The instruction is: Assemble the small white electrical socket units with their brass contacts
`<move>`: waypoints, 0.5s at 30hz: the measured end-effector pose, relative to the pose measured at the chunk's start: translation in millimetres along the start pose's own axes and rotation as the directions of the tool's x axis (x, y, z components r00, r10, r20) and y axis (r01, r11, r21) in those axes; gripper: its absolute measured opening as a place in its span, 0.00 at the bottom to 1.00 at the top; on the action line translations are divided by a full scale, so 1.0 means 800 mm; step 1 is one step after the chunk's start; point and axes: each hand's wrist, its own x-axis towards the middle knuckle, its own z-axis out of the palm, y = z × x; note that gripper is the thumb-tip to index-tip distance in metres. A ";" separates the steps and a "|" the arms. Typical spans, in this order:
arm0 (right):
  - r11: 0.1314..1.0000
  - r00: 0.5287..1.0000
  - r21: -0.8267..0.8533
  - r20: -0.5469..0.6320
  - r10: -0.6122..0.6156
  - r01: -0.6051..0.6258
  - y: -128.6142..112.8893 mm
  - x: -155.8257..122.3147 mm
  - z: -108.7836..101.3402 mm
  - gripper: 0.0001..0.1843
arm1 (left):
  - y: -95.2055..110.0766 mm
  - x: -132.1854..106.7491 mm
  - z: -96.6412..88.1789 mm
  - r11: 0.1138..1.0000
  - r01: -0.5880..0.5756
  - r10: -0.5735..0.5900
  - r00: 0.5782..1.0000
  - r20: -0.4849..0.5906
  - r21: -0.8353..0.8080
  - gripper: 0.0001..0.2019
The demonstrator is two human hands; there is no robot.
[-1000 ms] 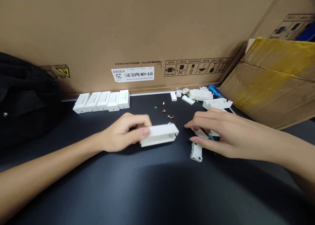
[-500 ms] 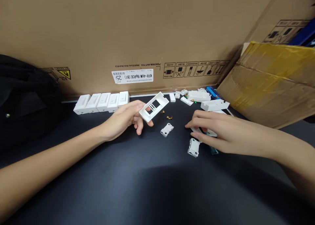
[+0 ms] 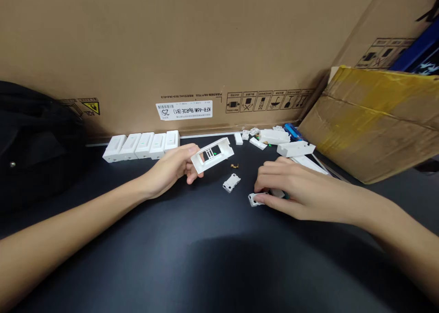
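My left hand (image 3: 180, 167) pinches one end of a white plastic switch housing (image 3: 224, 151), held tilted above the table with its hollow side towards me. Barred window openings show in its middle, and a small green spot is visible through one. On the dark table, my right hand (image 3: 286, 187) has its thumb and fingers closed on a small white plastic block with holes (image 3: 253, 199); the fingers partly cover it. A similar white block (image 3: 232, 183) lies between the hands. Just beyond that is a small brass contact piece (image 3: 234, 166).
Several assembled white switches (image 3: 144, 144) stand in a row at the back left, beside a black bag (image 3: 37, 144). Loose white parts (image 3: 274, 136) and a blue object (image 3: 293, 131) lie at the back right. A large carton (image 3: 192, 43) walls the back; a taped box (image 3: 370, 125) stands right.
My right hand has closed on the small white block, which has turned and shifted left. The housing in my left hand has tilted slightly and moved a little left.
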 end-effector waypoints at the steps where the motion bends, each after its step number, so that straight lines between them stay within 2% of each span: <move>1: 1.000 1.000 -0.002 -0.005 0.001 -0.001 0.000 0.000 0.001 0.19 | -0.001 -0.001 0.000 1.000 -0.008 0.008 1.000 -0.004 -0.004 0.22; 7: 1.000 1.000 -0.016 0.024 -0.012 0.012 -0.001 0.002 0.002 0.12 | -0.002 -0.003 -0.005 0.999 -0.029 0.029 1.000 -0.009 -0.021 0.24; 15: 0.999 0.999 -0.018 -0.020 -0.042 0.042 -0.006 0.005 0.010 0.16 | -0.001 -0.005 -0.008 0.999 -0.033 0.032 0.998 0.057 0.014 0.22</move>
